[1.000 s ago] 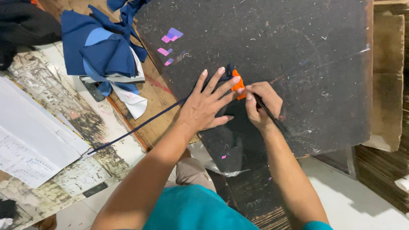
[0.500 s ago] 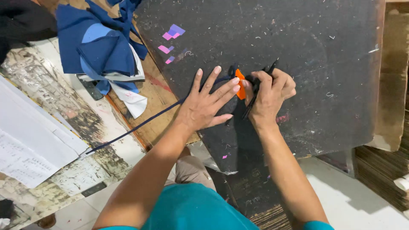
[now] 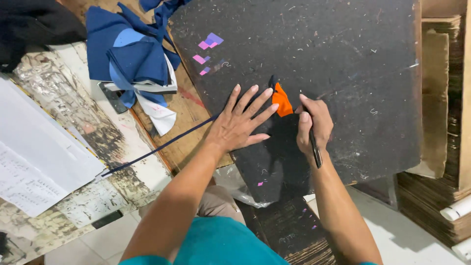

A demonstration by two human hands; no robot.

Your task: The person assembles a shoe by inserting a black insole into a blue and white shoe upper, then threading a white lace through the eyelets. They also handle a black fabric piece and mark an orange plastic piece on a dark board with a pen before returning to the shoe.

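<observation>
A small orange scrap of material lies on a large black cutting board. My left hand lies flat on the board, fingers spread, its fingertips pressing on the scrap and a dark piece beside it. My right hand is closed around a thin black knife-like tool, with the fingertips at the scrap's right edge. A long thin dark strip runs from under my left hand out to the left.
Blue cloth pieces lie piled at the upper left on a worn wooden table. White paper sheets sit at the left. Small pink and purple chips lie on the board. Stacked cardboard stands at the right.
My right hand has turned and shifted slightly right, so the black tool now points down toward me. The orange scrap shows more fully. My left hand stays pressed down.
</observation>
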